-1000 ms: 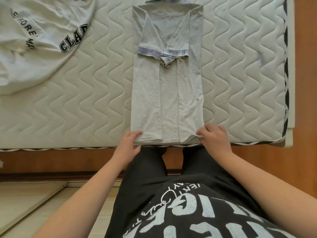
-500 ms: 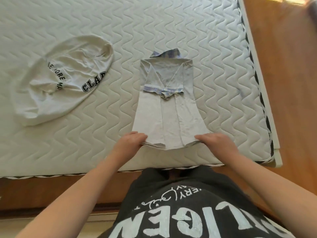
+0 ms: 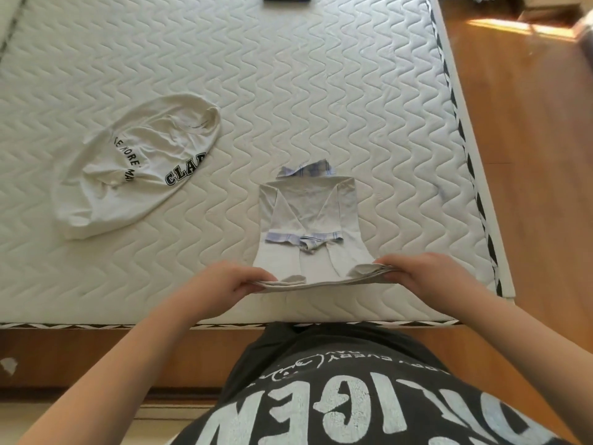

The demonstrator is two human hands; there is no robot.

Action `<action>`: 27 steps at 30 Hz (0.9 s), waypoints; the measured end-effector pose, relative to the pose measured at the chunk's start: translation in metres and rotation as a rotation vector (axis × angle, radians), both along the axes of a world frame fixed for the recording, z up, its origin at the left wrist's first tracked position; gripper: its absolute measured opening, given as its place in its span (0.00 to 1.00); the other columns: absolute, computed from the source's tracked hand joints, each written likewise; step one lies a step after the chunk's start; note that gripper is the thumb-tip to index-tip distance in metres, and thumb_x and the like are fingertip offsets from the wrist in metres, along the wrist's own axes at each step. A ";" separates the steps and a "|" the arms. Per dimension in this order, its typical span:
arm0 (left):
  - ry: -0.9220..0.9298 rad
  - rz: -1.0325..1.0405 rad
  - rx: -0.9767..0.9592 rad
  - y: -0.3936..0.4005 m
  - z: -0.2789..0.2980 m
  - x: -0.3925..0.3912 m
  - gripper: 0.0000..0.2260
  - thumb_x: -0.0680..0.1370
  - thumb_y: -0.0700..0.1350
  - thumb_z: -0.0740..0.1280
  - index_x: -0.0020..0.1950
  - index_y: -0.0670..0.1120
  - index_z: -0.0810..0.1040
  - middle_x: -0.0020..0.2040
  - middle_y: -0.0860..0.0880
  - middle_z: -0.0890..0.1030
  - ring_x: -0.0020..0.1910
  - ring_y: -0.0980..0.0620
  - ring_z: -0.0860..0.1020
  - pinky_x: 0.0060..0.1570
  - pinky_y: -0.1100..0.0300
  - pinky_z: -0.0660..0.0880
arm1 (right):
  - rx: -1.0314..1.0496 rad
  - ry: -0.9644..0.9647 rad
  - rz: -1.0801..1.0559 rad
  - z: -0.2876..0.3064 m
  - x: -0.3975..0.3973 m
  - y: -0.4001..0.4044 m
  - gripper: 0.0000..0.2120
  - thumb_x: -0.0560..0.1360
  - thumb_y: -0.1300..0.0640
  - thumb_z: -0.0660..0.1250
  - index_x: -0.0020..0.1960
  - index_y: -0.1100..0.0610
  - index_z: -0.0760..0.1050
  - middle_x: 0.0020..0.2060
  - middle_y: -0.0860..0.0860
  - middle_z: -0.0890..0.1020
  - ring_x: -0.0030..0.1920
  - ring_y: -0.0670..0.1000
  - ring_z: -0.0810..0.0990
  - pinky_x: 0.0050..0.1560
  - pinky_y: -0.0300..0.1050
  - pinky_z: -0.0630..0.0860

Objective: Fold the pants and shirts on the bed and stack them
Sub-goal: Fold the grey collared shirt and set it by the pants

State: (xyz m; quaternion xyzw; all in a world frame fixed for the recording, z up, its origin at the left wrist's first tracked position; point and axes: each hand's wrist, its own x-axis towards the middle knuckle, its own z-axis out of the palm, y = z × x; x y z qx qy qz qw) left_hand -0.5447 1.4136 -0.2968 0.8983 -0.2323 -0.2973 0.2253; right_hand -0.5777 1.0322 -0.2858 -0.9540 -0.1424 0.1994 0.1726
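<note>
A white quilted mattress (image 3: 288, 75) with a black-and-white edge trim is seen on a wooden frame (image 3: 96, 354), and the wooden floor (image 3: 529, 155) at right is lit by a sunlight patch (image 3: 513, 27).

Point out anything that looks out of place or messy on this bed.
The white printed shirt lies crumpled in a heap on the left, unfolded. The grey shirt is neatly folded, its hem lifted by the left hand and right hand.
</note>
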 end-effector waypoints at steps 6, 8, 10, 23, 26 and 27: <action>0.104 0.020 0.136 -0.024 -0.007 0.024 0.13 0.82 0.48 0.64 0.63 0.63 0.79 0.48 0.63 0.82 0.43 0.66 0.74 0.46 0.67 0.70 | -0.009 -0.020 0.041 -0.007 0.025 0.002 0.12 0.81 0.44 0.59 0.60 0.42 0.77 0.47 0.48 0.84 0.48 0.54 0.80 0.43 0.47 0.71; 0.100 0.027 0.169 -0.026 -0.010 0.035 0.12 0.82 0.49 0.64 0.62 0.61 0.80 0.47 0.61 0.82 0.41 0.63 0.73 0.44 0.64 0.67 | -0.016 -0.027 0.042 -0.012 0.034 0.005 0.11 0.81 0.45 0.60 0.59 0.44 0.78 0.47 0.48 0.84 0.48 0.53 0.80 0.41 0.46 0.69; 0.095 0.010 0.179 -0.028 -0.012 0.047 0.12 0.82 0.49 0.63 0.62 0.60 0.80 0.47 0.59 0.82 0.42 0.60 0.73 0.44 0.63 0.66 | -0.007 -0.049 0.047 -0.017 0.042 0.009 0.10 0.81 0.48 0.62 0.58 0.47 0.79 0.47 0.48 0.83 0.49 0.54 0.79 0.43 0.47 0.71; 0.202 -0.199 0.122 -0.015 -0.049 0.155 0.21 0.80 0.40 0.57 0.64 0.62 0.77 0.59 0.55 0.80 0.52 0.55 0.75 0.49 0.60 0.70 | 0.034 -0.036 0.039 -0.043 0.116 0.043 0.15 0.79 0.62 0.65 0.60 0.47 0.81 0.45 0.53 0.80 0.43 0.57 0.77 0.43 0.43 0.65; 0.220 -0.195 0.140 -0.019 -0.059 0.179 0.23 0.78 0.38 0.56 0.64 0.60 0.78 0.61 0.55 0.80 0.57 0.52 0.76 0.53 0.59 0.71 | 0.046 -0.009 0.005 -0.055 0.142 0.042 0.10 0.80 0.57 0.66 0.58 0.51 0.82 0.45 0.52 0.81 0.46 0.57 0.78 0.44 0.43 0.65; 0.207 -0.180 0.147 -0.023 -0.064 0.186 0.23 0.78 0.37 0.56 0.64 0.58 0.79 0.62 0.54 0.80 0.58 0.51 0.76 0.53 0.60 0.70 | 0.064 -0.003 -0.009 -0.060 0.151 0.040 0.09 0.79 0.57 0.67 0.57 0.53 0.82 0.45 0.52 0.82 0.47 0.57 0.79 0.46 0.44 0.67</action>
